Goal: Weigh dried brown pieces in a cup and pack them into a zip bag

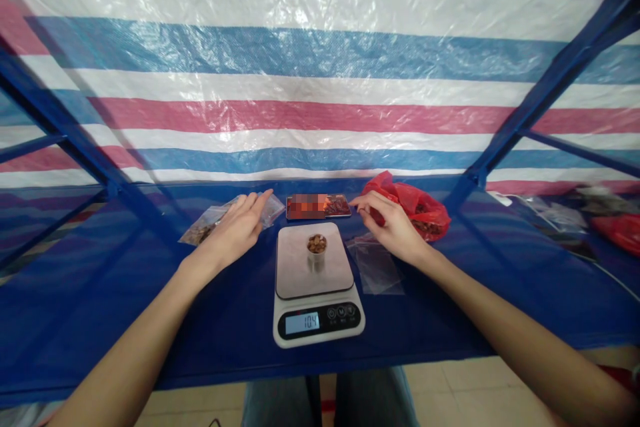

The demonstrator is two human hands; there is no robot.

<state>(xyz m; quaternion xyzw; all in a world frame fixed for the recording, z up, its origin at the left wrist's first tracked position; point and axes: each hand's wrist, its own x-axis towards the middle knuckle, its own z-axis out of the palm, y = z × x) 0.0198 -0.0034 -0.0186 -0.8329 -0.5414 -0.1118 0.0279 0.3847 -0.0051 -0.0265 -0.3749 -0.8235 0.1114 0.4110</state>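
In the middle stands a white kitchen scale, its display reading 10.4. On its metal plate sits a small metal cup filled with brown pieces. My left hand lies with fingers stretched over a clear plastic bag that contains brown bits. Behind the scale, a phone shows a partly blurred picture. My right hand has its fingers loosely bent and apart, fingertips close to the phone's right end; whether they touch it I cannot tell. Beside that hand lies an open red plastic bag with brown pieces inside.
Flat clear zip bags lie right of the scale, below my right hand. Blue metal bars frame the blue-covered table on both sides. A striped tarp hangs behind. Another red bag is at far right.
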